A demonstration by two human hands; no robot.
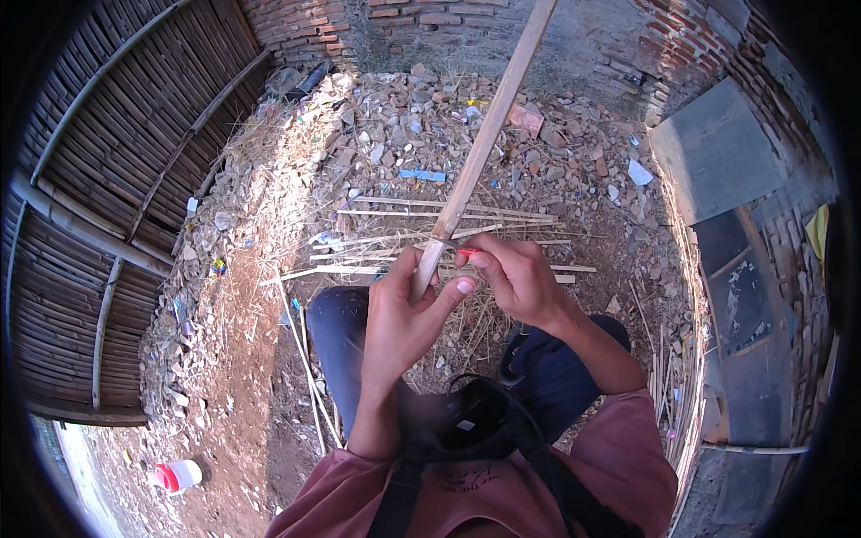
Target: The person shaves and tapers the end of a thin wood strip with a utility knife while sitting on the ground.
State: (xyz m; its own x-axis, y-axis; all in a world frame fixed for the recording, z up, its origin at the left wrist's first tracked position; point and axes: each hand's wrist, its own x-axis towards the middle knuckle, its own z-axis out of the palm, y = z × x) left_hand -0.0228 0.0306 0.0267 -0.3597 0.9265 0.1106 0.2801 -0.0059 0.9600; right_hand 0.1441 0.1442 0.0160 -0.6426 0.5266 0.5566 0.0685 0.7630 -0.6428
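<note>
A long, pale strip of wood or bamboo [489, 134] slants from in front of my chest up past the top edge of the view. My left hand [392, 325] grips it close to its lower end, with the thumb stretched along the near side. In my right hand [525, 280] is a small knife with a red handle [467, 254], pinched between thumb and fingers. Its thin blade lies across the strip just above my left fingers; most of the handle is hidden. Beyond my hands, several thin split strips [502, 215] lie on the ground among shavings.
Rubble and broken brick [395, 125] cover the ground ahead, up to a brick wall [466, 31]. A bamboo-slat wall [108, 117] stands at left. Flat panels [717, 148] lean at right. A white and red container [179, 476] sits at lower left. My bent knees flank the workspace.
</note>
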